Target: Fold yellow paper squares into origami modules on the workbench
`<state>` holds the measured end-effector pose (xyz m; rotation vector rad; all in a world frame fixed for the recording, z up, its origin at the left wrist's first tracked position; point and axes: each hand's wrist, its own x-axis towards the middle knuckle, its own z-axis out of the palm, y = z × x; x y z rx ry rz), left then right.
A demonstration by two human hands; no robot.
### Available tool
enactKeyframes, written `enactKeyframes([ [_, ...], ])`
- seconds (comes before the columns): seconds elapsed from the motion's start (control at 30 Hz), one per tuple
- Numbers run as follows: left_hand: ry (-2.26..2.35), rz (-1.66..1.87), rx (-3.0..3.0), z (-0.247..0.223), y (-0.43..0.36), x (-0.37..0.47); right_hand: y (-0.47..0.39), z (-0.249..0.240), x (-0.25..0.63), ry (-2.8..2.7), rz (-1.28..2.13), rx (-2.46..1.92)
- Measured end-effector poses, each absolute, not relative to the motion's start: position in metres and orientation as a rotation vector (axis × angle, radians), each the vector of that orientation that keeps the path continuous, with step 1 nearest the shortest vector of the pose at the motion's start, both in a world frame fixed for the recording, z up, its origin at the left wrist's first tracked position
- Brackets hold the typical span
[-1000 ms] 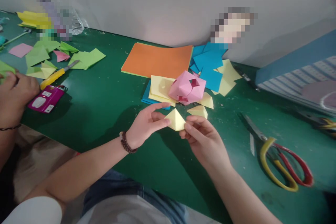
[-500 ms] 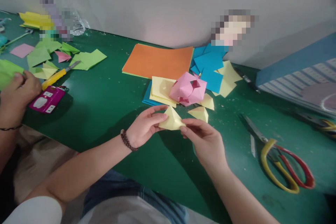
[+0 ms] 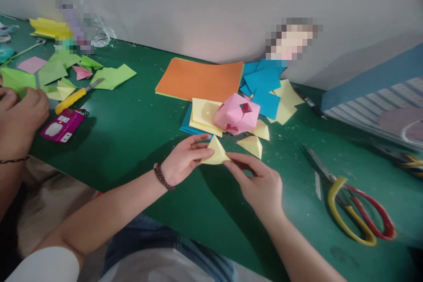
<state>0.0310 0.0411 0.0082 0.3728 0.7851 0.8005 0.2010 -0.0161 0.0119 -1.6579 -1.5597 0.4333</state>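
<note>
Between my two hands is a pale yellow folded paper piece (image 3: 216, 152), shaped like a small triangle with its peak up. My left hand (image 3: 187, 156) pinches its left side between thumb and fingers. The right corner is gripped by my right hand (image 3: 259, 178) at the fingertips. Just beyond lie two more yellow folded pieces (image 3: 251, 145), resting on the table. A pink folded-paper ball (image 3: 238, 114) with openings in it sits behind them, against a stack of yellow paper squares (image 3: 205, 114) on top of blue paper (image 3: 185, 124).
Scissors (image 3: 350, 205) lie at the right beside a blue box (image 3: 380, 97). Orange sheets (image 3: 200, 79) and blue squares (image 3: 262, 81) are at the back. On the left, a co-worker's hands (image 3: 28, 110) hold green paper, near a yellow cutter (image 3: 74, 99) and a magenta device (image 3: 64, 126).
The yellow piece in my hands has turned slightly and looks flatter, its front face now more toward me. The co-worker's hands have shifted with the green paper.
</note>
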Motion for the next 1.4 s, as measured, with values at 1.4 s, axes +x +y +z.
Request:
enactKeyframes([
  [1.4, 0.815, 0.931, 0.661, 0.008, 0.044, 0.024, 0.004, 0.002, 0.273, -1.972, -0.335, -1.846],
])
